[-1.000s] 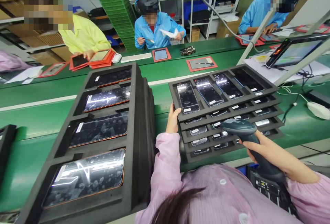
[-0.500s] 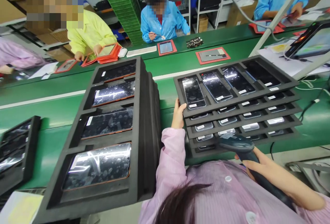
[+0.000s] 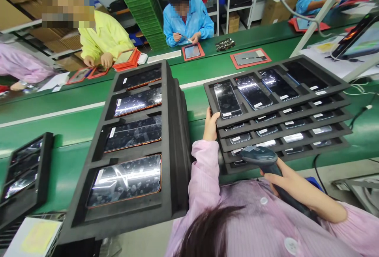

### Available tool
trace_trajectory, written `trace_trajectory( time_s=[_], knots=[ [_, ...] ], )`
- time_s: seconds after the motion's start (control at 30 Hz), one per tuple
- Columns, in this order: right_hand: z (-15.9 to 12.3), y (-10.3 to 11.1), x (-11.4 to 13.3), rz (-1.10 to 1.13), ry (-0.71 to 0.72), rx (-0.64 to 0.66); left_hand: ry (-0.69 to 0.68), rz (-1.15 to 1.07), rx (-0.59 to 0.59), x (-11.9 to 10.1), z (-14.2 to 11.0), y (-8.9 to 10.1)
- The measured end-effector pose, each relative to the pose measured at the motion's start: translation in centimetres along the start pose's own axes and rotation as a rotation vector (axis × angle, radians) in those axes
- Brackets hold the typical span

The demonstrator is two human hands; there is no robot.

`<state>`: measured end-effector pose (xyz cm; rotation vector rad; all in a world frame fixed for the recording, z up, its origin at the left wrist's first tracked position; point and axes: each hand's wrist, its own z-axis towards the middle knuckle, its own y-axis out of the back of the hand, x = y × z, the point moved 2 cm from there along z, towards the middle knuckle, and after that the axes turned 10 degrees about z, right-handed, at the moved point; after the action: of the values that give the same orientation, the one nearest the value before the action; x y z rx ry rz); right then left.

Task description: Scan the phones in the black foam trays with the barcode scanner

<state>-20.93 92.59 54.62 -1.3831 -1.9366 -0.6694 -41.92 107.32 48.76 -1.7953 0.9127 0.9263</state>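
Observation:
Fingers of my left hand (image 3: 211, 126) are closed on the near left corner of the top black foam tray (image 3: 275, 109). That tray tops a stack of several, slightly fanned so the phones' labelled lower ends show beneath. Clear-filmed smartphones (image 3: 227, 100) with white labels lie in its slots. My right hand (image 3: 286, 179) is wrapped round the handle of a dark barcode scanner (image 3: 260, 156). The scanner's head points left, over the front of the lower trays, touching no phone that I can see. Whether the trigger is pressed is hidden.
A tall stack of foam trays (image 3: 177, 170) with orange-edged phones stands at left, another tray (image 3: 44, 174) beyond it. The green bench (image 3: 71, 126) runs across. Co-workers sit opposite, near red-framed pieces (image 3: 251, 58). A slanted metal post (image 3: 321, 14) and monitor (image 3: 359, 38) stand at right.
The scanner has moved left relative to the tray stack. My left hand keeps its hold on the tray corner. My view has shifted slightly. The co-worker in blue has brought both hands together.

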Motion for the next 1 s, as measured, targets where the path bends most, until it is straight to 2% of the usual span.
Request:
trace_trajectory(
  time_s=[0.2,0.37,0.47,0.53,0.77,1.0],
  knots=[
    [-0.8,-0.2,0.3,0.113,-0.008,-0.042,0.003,0.021,-0.026,-0.3,-0.1,0.1],
    [-1.5,3.3,-0.5,0.137,-0.004,-0.193,-0.006,0.03,-0.006,-0.4,-0.2,-0.1],
    [-1.6,5.4,-1.3,0.123,0.003,-0.232,-0.008,0.028,-0.009,-0.4,-0.3,-0.1],
    [-1.7,6.0,-1.5,0.105,-0.003,-0.222,-0.01,0.031,-0.006,-0.4,-0.3,0.0],
    [-1.8,6.0,-1.5,0.103,0.056,-0.24,-0.01,0.05,-0.008,-0.3,0.0,0.2],
    [-2.7,10.1,-1.0,0.06,0.099,-0.428,-0.064,0.084,0.008,-0.1,0.2,0.5]
  ],
)
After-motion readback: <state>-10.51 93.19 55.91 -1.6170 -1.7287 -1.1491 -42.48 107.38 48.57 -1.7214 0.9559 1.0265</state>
